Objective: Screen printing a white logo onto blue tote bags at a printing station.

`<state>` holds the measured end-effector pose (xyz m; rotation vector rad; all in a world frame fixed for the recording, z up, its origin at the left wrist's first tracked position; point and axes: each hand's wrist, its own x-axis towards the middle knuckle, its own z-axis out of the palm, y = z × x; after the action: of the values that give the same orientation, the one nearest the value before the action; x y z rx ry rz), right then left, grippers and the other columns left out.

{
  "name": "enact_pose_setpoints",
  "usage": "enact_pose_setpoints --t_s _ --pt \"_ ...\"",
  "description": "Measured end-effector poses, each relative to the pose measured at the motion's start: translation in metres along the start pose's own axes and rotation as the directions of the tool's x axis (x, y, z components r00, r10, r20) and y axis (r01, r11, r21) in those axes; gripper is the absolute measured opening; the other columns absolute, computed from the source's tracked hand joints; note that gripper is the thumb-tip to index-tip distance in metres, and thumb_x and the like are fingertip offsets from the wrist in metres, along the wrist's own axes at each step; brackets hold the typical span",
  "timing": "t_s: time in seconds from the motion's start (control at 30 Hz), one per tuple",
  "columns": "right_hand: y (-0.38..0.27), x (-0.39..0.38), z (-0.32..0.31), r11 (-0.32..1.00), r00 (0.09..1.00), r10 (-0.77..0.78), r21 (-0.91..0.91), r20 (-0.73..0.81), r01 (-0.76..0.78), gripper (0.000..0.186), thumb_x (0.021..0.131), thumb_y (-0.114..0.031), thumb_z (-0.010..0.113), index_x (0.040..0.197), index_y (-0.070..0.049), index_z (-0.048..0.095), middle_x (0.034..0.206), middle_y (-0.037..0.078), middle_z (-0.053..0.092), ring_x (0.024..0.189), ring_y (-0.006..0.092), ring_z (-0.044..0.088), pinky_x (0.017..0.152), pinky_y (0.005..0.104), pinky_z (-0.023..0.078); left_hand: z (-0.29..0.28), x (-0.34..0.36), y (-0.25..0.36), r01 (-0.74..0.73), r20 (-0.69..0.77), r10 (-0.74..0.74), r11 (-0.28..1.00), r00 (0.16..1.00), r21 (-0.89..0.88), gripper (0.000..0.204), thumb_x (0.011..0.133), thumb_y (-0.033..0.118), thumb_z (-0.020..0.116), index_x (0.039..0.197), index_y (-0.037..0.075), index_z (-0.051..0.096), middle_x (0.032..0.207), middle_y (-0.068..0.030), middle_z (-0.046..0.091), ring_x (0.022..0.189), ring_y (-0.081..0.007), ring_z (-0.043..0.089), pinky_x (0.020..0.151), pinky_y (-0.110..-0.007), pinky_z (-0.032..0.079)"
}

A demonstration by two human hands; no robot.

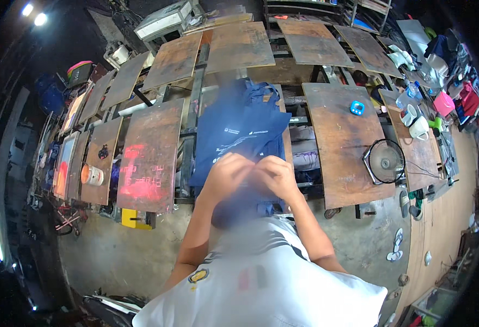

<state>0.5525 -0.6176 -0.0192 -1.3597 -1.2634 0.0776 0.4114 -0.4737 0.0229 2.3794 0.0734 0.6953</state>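
A navy blue cloth bag (239,122) with small white print lies on a board in front of me, its loop handles (265,91) at the far end. More blue cloth shows beneath its right side. My left hand (228,175) and my right hand (276,175) are close together over the near part of the bag. Both have curled fingers, pinching the blue fabric between them. A bluish blur runs down the middle of the picture and softens the fingertips and the cloth below them.
Wooden boards on metal frames stand in rows around me. On the right are a small blue timer (357,108), a round black fan (386,162) and a white mug (419,128). A tub with orange contents (92,175) stands left, beyond a pink-stained board (147,180).
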Motion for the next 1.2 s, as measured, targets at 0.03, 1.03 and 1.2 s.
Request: enact_pose_setpoints --t_s 0.03,1.03,1.2 --pt "0.001 0.000 0.000 0.999 0.999 -0.032 -0.015 0.007 0.032 0.011 0.078 -0.002 0.076 0.087 0.000 0.070 0.087 0.013 0.069 0.077 0.0273 0.067 0.066 0.0337 0.052 0.001 0.000 -0.002 -0.001 0.001 0.001 1.000 1.000 -0.001 0.019 0.081 0.001 0.070 0.100 0.002 0.070 0.096 -0.0114 0.069 0.084 -0.0273 0.064 0.077 -0.036 0.049" --pt "-0.021 0.006 0.011 0.999 0.998 -0.005 0.052 -0.070 0.008 0.012 0.078 0.000 0.075 0.086 0.001 0.067 0.083 0.012 0.066 0.073 0.0268 0.064 0.064 0.0328 0.052 0.029 -0.019 -0.021 -0.093 -0.280 0.091 0.996 0.956 0.006 0.016 0.081 -0.008 0.064 0.093 0.002 0.062 0.094 -0.0120 0.066 0.086 -0.0300 0.064 0.077 -0.036 0.050" --pt "-0.020 0.005 0.016 1.000 0.997 -0.025 -0.001 -0.071 0.025 0.011 0.079 0.002 0.072 0.086 0.002 0.064 0.084 0.013 0.064 0.073 0.0272 0.063 0.064 0.0325 0.052 0.036 -0.020 -0.015 0.037 -0.313 -0.082 0.989 0.946 -0.145 0.013 0.081 -0.007 0.061 0.092 0.001 0.061 0.090 -0.0113 0.065 0.079 -0.0221 0.062 0.072 -0.031 0.049"
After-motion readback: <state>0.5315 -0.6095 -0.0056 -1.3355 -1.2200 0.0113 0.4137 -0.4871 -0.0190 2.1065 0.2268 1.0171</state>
